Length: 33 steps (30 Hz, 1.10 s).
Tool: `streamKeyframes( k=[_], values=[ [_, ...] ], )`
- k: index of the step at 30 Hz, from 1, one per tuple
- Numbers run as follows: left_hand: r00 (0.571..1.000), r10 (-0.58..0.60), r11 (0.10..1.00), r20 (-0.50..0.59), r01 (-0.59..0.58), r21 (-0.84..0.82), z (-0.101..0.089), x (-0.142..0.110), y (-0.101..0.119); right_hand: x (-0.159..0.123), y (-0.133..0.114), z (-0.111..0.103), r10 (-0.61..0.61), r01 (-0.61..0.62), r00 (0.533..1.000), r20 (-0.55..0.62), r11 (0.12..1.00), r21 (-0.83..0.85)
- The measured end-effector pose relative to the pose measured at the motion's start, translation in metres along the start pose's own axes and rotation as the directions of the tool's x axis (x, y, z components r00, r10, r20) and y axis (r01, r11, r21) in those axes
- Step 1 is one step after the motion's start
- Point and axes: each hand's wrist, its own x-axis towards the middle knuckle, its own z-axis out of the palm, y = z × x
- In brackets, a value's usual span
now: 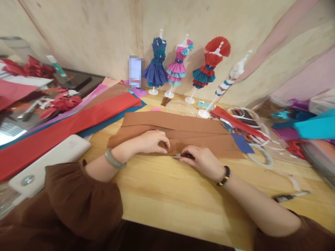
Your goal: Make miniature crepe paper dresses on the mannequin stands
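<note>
In the middle of the table lie brown paper sheets (172, 122), folded or layered in wide strips. My left hand (150, 141) rests on their near part. Its thumb and forefinger curve toward each other with a small gap, and I see nothing between them. My right hand (202, 158) is closed around the black handles of small scissors (179, 156). Their short silver blades point left along the near edge of the brown paper, just right of my left fingertips. Whether the blades touch the paper, I cannot tell.
Several small dress forms, three in paper dresses (156, 66), stand along the wall. Long red paper (86, 116) and a white power bank (56, 164) lie at left. Tape rolls (269, 162), blue paper (243, 143) and a craft knife (285, 198) are at right.
</note>
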Motion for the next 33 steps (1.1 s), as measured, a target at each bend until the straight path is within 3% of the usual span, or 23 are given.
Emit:
streamKeyframes(
  k=[33],
  values=[
    [1.000,-0.009,1.000,-0.005,0.009,-0.006,0.0026,0.0004,-0.0049,0.0074,-0.0071,0.0054,-0.035,0.035,0.999,0.000,0.999,-0.007]
  ],
)
